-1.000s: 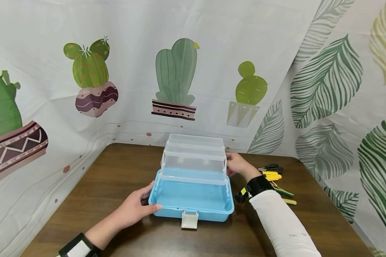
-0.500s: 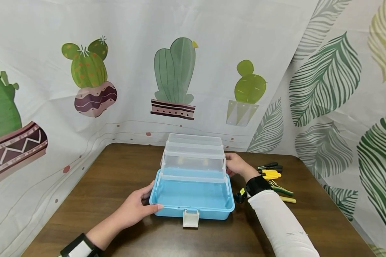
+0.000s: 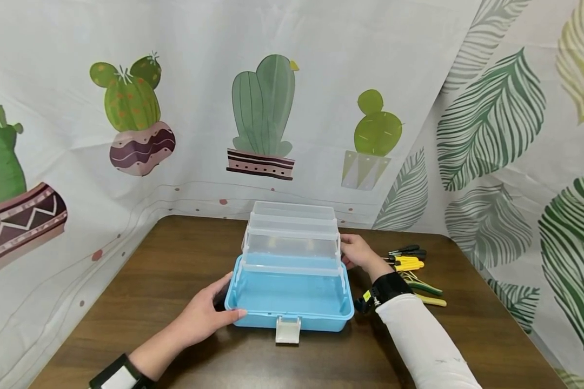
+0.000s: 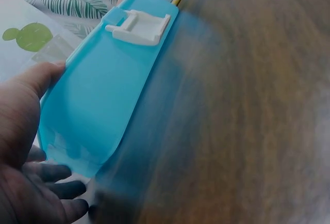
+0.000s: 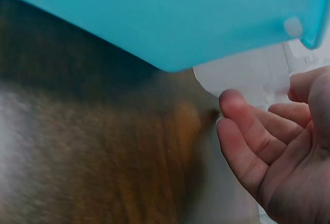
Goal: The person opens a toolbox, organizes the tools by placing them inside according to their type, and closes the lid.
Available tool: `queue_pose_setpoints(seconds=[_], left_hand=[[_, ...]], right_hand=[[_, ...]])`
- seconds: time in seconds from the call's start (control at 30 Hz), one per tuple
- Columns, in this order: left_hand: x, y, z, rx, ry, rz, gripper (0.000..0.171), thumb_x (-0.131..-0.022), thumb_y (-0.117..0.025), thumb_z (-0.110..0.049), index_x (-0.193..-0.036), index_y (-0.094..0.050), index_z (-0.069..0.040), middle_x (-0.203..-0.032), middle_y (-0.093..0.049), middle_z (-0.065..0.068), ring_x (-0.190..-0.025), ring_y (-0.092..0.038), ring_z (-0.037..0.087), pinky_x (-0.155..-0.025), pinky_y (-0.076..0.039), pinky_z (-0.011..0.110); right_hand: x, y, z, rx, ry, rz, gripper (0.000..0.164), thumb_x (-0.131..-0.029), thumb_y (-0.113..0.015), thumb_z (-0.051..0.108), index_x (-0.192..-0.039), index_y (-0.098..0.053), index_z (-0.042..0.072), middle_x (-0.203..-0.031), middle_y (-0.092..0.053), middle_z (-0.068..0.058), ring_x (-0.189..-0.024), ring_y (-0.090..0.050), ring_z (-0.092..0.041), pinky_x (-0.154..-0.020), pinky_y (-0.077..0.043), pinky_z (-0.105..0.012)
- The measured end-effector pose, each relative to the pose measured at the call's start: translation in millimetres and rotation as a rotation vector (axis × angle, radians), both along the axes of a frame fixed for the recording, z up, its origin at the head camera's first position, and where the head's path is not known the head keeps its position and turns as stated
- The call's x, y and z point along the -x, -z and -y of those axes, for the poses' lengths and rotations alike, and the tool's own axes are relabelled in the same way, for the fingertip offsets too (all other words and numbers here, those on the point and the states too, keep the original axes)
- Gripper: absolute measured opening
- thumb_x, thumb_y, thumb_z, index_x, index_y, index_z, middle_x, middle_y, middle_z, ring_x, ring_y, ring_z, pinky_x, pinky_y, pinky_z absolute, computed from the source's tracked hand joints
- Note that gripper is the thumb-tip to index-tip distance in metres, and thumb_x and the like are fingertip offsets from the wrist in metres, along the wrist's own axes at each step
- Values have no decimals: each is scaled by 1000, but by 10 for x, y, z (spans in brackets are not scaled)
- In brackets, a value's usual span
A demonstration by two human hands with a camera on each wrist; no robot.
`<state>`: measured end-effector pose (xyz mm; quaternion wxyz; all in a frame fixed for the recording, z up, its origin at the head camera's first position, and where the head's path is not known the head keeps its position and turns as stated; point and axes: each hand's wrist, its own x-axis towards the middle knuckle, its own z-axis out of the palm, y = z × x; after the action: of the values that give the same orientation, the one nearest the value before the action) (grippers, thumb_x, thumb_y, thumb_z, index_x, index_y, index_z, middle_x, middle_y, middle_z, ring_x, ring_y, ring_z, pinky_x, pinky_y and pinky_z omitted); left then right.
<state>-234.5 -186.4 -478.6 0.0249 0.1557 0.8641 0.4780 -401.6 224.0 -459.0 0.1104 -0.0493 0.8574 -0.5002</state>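
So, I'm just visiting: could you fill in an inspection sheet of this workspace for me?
Surface: brown table with a wood-like grain.
Job's things: blue box, open; stepped clear plastic section raised at the back; white latch hanging unfastened at the front.
Clutter: tools with black, yellow and green handles at the right, partly hidden by the right wrist.
Hands: left hand at the box's front left corner, thumb on the rim; right hand by its right rear, grip unclear.
Cables: nothing seen.
Surroundings: white cloth printed with cacti and leaves.
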Motion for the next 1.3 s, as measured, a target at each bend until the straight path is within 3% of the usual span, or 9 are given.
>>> queue_pose_setpoints(seconds=[0.13, 0.33, 0.5, 0.67, 0.8, 0.97, 1.2, 1.3], left_hand=[[2, -23, 7, -7, 8, -6, 108, -84, -84, -46, -165, -20, -13, -166, -38, 11, -149, -42, 32, -115, -42, 54], [45, -107, 13, 29, 55, -23, 112, -84, -84, -42, -167, -9, -28, -170, -27, 11, -149, -40, 35, -111, -44, 58], [149, -178, -7, -12, 76, 8, 102, -95, -72, -45, -167, -3, -26, -173, -17, 15, -155, -28, 42, -118, -34, 66], [319, -223, -24, -107, 35, 56, 86, -103, -59, -47, -167, -10, -19, -172, -17, 20, -157, -22, 43, -123, -27, 62], [454, -262, -47, -152, 14, 59, 76, -107, -54, -41, -166, -15, -16, -173, -17, 18, -158, -20, 42, -123, -26, 60], [616, -297, -101, -172, 19, 29, 68, -109, -51, -29, -166, -16, -16, -174, -14, 12, -158, -21, 43, -122, -27, 61], [749, -329, -150, -142, 33, 21, 69, -107, -56, -25, -166, -19, -20, -173, -19, 13, -153, -30, 47, -115, -36, 67], [774, -313, -152, -145, 37, 26, 68, -107, -55, -26, -166, -21, -22, -173, -20, 12, -153, -31, 47, -115, -36, 67]], right_hand=[[-50, 32, 9, 24, 10, -6, 55, -109, -49, 33, -154, -44, 2, -110, -71, -22, -67, -71, -21, -65, -64, -41], [-164, -11, 11, 28, -35, -1, 53, -111, -44, 33, -152, -46, 0, -120, -69, -25, -73, -75, -27, -68, -64, -47], [-218, -167, -74, -83, -125, -9, 50, -109, -44, 30, -151, -49, 3, -121, -70, -23, -81, -76, -30, -74, -64, -51], [-249, -363, -184, -217, -223, -14, 47, -108, -46, 22, -150, -49, 0, -124, -70, -23, -89, -76, -37, -72, -64, -48], [-261, -559, -259, -341, -285, -36, 48, -108, -46, 21, -150, -48, -1, -129, -68, -25, -88, -76, -32, -68, -63, -43], [-244, -783, -383, -437, -303, -46, 49, -108, -47, 22, -151, -48, 1, -134, -63, -29, -85, -74, -31, -66, -62, -43], [-145, -977, -610, -487, -303, -37, 55, -102, -61, 22, -150, -48, 0, -134, -65, -28, -76, -70, -29, -63, -59, -39], [-105, -1070, -686, -525, -299, -53, 58, -99, -66, 21, -149, -49, -1, -133, -65, -30, -83, -73, -28, -71, -61, -40]])
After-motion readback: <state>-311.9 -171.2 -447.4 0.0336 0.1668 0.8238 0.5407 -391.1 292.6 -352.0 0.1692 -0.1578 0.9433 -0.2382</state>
